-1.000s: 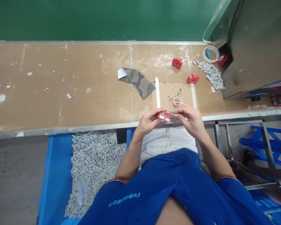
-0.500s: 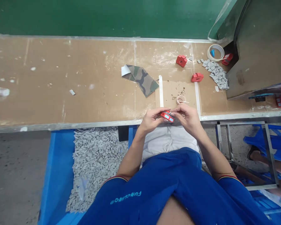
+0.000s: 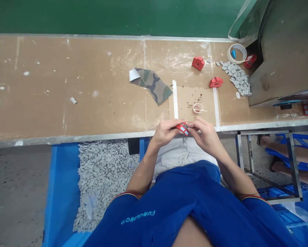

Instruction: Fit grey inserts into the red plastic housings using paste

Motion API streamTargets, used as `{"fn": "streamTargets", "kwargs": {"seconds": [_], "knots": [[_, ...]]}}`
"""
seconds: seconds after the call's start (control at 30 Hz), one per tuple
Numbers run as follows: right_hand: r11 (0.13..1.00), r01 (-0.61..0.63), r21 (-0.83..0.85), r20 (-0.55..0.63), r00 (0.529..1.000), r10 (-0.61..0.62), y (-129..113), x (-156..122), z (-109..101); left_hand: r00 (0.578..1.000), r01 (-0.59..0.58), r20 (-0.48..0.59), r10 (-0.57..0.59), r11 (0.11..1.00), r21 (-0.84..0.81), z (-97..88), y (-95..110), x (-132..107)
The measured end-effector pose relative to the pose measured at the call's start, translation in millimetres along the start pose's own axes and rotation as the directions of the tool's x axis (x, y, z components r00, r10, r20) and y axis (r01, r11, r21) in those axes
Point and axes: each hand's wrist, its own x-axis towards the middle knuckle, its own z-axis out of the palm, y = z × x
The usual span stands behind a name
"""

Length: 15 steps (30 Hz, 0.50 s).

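Both my left hand [image 3: 165, 133] and my right hand [image 3: 204, 135] grip a small red block [image 3: 182, 129] with pale blue-grey pads on its face, just over the workbench's front edge. Its lower part is hidden by my fingers. Beyond my right hand, a small round cup [image 3: 198, 108] holds a swab. Farther back lie two loose red blocks [image 3: 198, 63] [image 3: 216, 82], and a heap of grey pads [image 3: 237, 79] lies beside them. A camouflage-patterned sheet [image 3: 151, 85] lies to the left of the cup.
The cardboard-topped workbench [image 3: 66, 85] has white tape strips [image 3: 175, 99] and a tape roll [image 3: 236, 53] on it. A steel cabinet [image 3: 284, 58] stands at its right end. Below, a blue bin [image 3: 62, 192] holds grey pieces [image 3: 102, 181]. A co-worker's legs [image 3: 284, 154] show at right.
My hands have drawn closer together around the red block, which has turned slightly. The view has shifted, and a co-worker's legs now show more fully at right.
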Motion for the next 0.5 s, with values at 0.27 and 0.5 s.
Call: {"fn": "streamTargets", "kwargs": {"seconds": [0.27,0.5], "knots": [[0.977,-0.08,0.198,0.041,0.997,0.073,6.6,-5.5,-4.8,0.994,0.105,0.054,-0.098,0.981,-0.165,0.5,-6.3,-3.5],[0.997,0.009,0.073,-0.16,0.987,0.003,6.2,2.9,8.0,0.986,0.144,-0.053,-0.161,0.962,-0.23,9.2,-7.5,-3.4]]}}
